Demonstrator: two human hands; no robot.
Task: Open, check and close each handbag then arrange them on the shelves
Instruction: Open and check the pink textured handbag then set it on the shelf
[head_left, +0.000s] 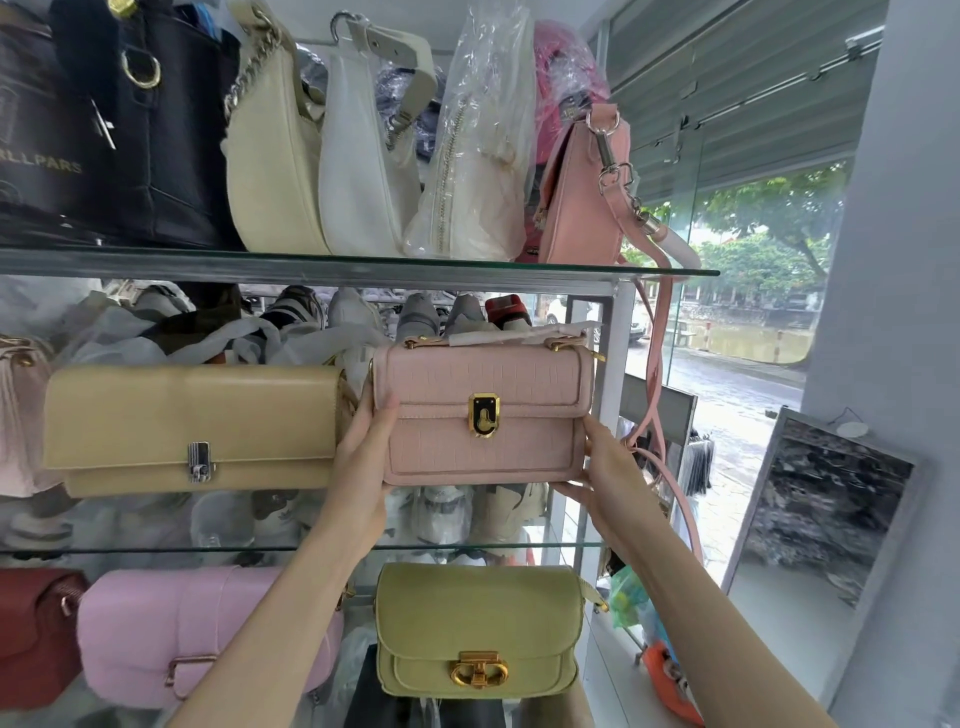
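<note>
pale pink croc-embossed flap handbag with a gold clasp (483, 415) held up level between both hands, in front of the middle glass shelf (363, 546), flap shut and clasp facing out. left hand (363, 457) cupped against the bag's left end, thumb lying over the front edge, fingers hidden behind; firmly on the bag, though how far curled cannot be told. right hand (605, 478) under and around the lower right corner, fingers tucked beneath the base, palm against the right end. long axis running left to right, parallel to the shelf edge, so only a straight push away from the body needed to seat it. gap for it looks to lie directly behind, just right of the cream long flap bag with a silver clasp (192, 426), whose right end sits close beside the left hand. neither hand clearly nearer; bag centred between them. likely step: bag judged already checked and closed, now being placed. risk: left knuckles brushing the cream bag on the way in, and the pink strap (655, 364) hanging down from the salmon pink bag (576, 192) on the top shelf, just beside the right wrist, could snag. below, yellow-green flap bag with a gold buckle (478, 629) standing on the lowest shelf, well clear.
</note>
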